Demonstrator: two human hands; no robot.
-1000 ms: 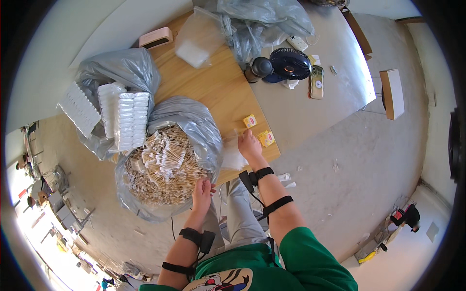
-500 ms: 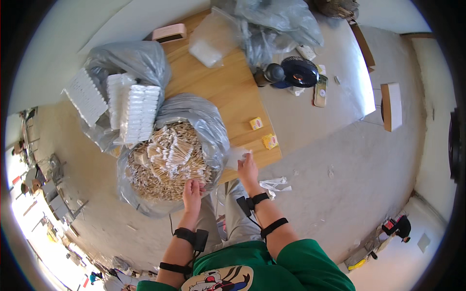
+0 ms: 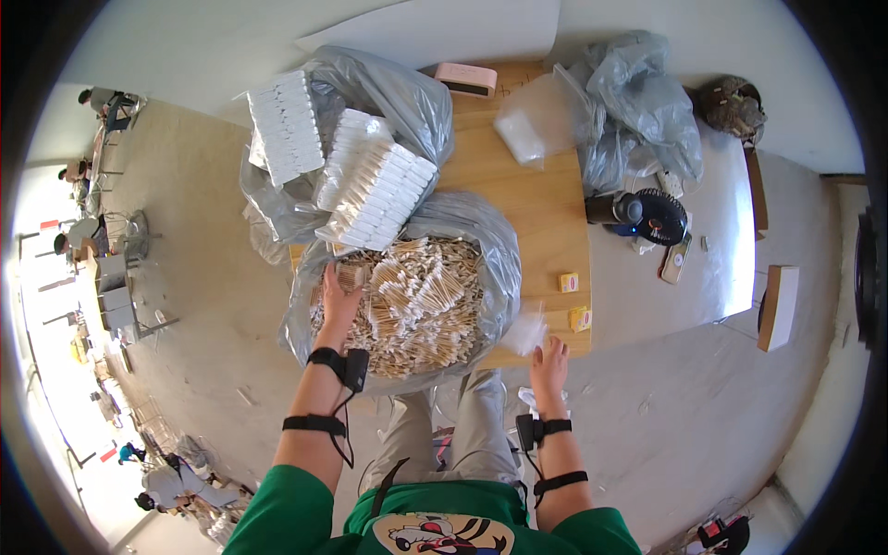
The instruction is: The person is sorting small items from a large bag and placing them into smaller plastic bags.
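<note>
My left hand (image 3: pixel 340 303) reaches into a grey plastic bag (image 3: pixel 495 227) filled with loose cotton swabs (image 3: pixel 430 319). Its fingers and thumb close around a small bundle of swabs (image 3: pixel 352 276) at the left side of the heap. Beyond the bag's right rim, a thin clear plastic bag (image 3: pixel 525 331) lies at the table's front edge. My right hand (image 3: pixel 549 367) is just to the right of that clear bag, fingers loosely bent and apart, with the thumb close to the plastic.
White wrapped packs (image 3: pixel 384 199) fill another grey bag at the back left. Two small yellow boxes (image 3: pixel 569 283) sit on the wooden table (image 3: pixel 546 227). Farther right are a black fan (image 3: pixel 662 217), a phone (image 3: pixel 676 259) and a dark bottle (image 3: pixel 615 209). A pink device (image 3: pixel 466 80) stands behind.
My view has shifted, so the table appears farther right. My left hand has gone from the heap's near edge to its left side and closed on a swab bundle. My right hand stays near the clear bag.
</note>
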